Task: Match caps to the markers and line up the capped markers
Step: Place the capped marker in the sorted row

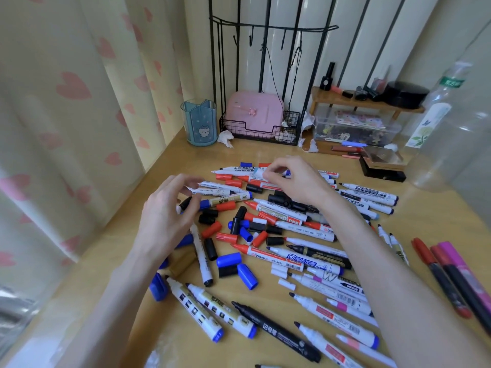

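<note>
Pale wooden desk (430, 208) beside a heart-print curtain (66, 102) carries a loose spread of uncapped markers (281, 254) and stray caps (247, 276), probably left mixed so colours can be compared. Left hand (164, 216) hovers curled over a black cap (185, 203) and right hand (292, 179) reaches down onto a far white marker (236, 170); whether either grips, I cannot tell. Three capped markers (451, 274) lie side by side at right, apart from the pile, probably starting the line.

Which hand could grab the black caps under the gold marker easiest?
Left. The left hand hovers right beside the black caps, thumb nearly touching them. The right hand is farther back, fingertips busy at a white marker at the pile's far edge.
</note>
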Demonstrator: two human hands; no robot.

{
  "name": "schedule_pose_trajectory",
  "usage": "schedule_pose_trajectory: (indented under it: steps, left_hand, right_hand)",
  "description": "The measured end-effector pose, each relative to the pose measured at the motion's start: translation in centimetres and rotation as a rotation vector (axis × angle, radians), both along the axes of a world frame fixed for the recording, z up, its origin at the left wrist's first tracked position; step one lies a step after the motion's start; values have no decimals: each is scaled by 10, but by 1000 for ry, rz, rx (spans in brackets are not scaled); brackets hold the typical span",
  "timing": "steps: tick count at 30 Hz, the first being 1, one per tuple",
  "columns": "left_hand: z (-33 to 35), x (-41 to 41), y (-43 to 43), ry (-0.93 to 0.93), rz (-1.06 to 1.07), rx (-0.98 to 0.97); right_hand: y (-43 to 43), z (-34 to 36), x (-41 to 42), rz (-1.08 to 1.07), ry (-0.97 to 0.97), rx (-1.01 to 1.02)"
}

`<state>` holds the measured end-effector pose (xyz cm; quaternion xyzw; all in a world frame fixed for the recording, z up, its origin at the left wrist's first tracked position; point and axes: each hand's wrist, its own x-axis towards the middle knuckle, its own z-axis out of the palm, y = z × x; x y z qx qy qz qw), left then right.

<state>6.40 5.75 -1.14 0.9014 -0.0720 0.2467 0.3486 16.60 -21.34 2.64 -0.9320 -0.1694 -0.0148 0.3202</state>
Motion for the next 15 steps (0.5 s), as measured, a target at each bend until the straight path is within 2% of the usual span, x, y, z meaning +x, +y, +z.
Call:
schedule_pose_trajectory:
  steps: [4, 7, 10, 15]
  left_hand:
    - [2, -2, -9, 25, -43, -76]
    - [7, -6, -21, 70, -159, -151]
    - [8, -12, -32, 138, -305, -98]
    - [1, -11, -34, 117, -283, -19]
  right_hand:
    - [0, 12, -16, 72, 110, 151]
    - [-2, 17, -29, 100, 119, 237]
    - [5, 12, -51, 187, 176, 287]
    - [17, -4, -80, 234, 256, 361]
